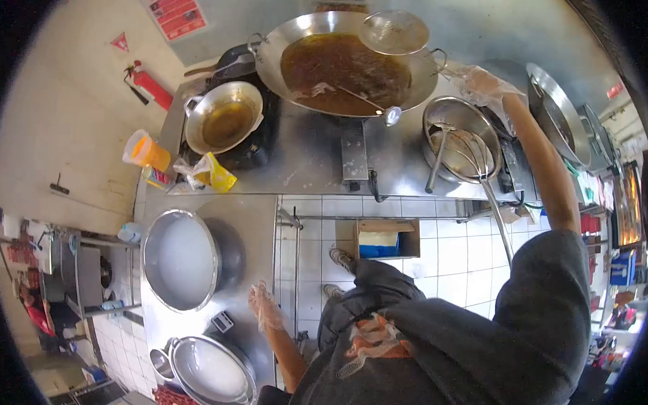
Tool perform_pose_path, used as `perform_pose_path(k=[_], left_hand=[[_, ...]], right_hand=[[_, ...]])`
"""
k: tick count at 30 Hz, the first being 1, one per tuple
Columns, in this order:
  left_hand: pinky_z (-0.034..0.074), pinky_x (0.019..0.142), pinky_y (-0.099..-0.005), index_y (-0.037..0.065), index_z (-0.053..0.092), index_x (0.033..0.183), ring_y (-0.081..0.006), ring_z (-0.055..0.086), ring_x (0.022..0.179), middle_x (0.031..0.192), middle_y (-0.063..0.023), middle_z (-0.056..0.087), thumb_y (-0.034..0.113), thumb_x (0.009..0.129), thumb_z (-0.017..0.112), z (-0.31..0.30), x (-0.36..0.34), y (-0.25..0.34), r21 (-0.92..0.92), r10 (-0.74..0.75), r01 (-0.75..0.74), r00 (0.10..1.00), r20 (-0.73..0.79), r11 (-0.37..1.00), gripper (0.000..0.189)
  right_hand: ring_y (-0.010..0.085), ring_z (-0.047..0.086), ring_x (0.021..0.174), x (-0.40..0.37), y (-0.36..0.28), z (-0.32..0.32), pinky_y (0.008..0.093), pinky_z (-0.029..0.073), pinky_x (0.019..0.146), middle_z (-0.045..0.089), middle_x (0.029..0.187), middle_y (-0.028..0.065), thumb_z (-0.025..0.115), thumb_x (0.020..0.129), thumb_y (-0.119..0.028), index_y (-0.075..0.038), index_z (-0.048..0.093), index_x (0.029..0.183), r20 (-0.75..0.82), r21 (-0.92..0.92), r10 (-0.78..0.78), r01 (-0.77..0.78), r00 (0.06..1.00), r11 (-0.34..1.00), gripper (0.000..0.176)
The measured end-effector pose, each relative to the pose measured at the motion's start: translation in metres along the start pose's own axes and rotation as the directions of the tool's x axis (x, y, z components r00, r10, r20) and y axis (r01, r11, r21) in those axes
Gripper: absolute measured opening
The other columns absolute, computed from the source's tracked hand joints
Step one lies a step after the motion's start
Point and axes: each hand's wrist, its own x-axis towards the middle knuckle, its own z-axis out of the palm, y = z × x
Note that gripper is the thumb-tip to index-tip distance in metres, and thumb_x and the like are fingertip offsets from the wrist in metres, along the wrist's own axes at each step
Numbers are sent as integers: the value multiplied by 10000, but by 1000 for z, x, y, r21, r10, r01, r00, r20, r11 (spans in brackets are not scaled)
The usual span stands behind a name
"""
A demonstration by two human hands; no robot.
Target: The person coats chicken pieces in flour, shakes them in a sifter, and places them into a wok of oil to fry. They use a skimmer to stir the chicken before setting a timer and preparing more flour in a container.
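Gloved right hand (480, 85) seemingly closed round the skimmer (394, 33) handle, right of the wok (270, 58), likely avoiding heat, mesh over its far-right side; left hand (265, 308) over worktop (250, 226), grip unclear.

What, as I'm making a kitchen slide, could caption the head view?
Gloved right hand beside a wok of brown liquid; gloved left hand near bowls of white liquid.

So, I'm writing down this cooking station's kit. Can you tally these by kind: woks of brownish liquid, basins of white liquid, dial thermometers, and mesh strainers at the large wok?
Woks: 2 (large wok, small wok)
Basins: 2 (upper basin, lower basin)
Dial thermometer: 1
Mesh strainer: 1
Total: 6
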Motion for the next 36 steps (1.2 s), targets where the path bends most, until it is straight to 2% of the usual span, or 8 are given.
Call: perform_pose_path(k=[7,12,14,16,19,27,35,36], left_hand=[[397,576,-301,84,523,1094,-120,501,728,865,-18,525,239,829,705,21,-20,5,206,-113,90,988,103,974,357],[438,785,-353,67,447,1302,-202,534,1003,1167,-92,559,248,827,712,20,-19,-37,150,-108,89,987,123,985,573],[423,883,-373,70,395,1375,-233,505,1131,1318,-126,512,261,827,714,26,-52,-30,186,-158,130,977,143,974,663],[405,933,-390,71,367,1402,-247,479,1191,1370,-137,472,269,831,710,33,-69,-42,256,-213,183,972,97,949,694],[378,989,-419,70,338,1425,-259,432,1267,1412,-146,433,280,847,690,51,-89,-68,300,-188,146,975,116,943,709],[285,1071,-416,28,259,1457,-258,319,1353,1461,-156,371,301,876,646,109,-166,-31,340,-139,64,970,200,938,750],[409,563,-268,46,523,939,-99,484,660,720,6,471,186,876,663,115,-127,-44,265,-19,-22,988,153,964,207],[398,536,-265,55,514,882,-90,465,620,677,22,442,185,876,663,113,-119,-44,244,-29,-7,989,145,970,197]], right_hand=[[323,570,1084,-103,-35,20,368,449,942,604,1165,174,582,866,-169,-1,575,1167,-29,219,338,-324,941,920,345],[263,625,873,-202,8,48,365,508,727,659,1033,91,582,868,-206,25,556,1206,-283,211,328,-275,901,938,410],[254,637,937,-267,79,98,355,524,688,655,1059,138,502,919,-168,70,555,1194,-338,-712,-160,-141,927,688,368],[262,655,946,-303,84,118,352,540,683,649,1038,211,435,955,-160,87,529,1217,-193,-854,168,-250,967,456,373],[296,682,823,-327,86,136,430,557,695,657,895,194,398,977,-184,19,414,1332,-178,-448,563,-576,807,684,409],[342,676,857,-356,155,178,439,547,697,662,951,207,355,988,-213,-103,450,1356,-144,-472,491,-496,859,729,395],[339,659,881,-340,130,144,433,510,751,665,964,203,399,995,-278,-43,505,1299,-202,-62,710,-732,675,678,399],[336,658,879,-332,129,135,430,508,732,665,973,203,437,982,-242,-54,502,1313,-187,-273,687,-709,702,650,386]])
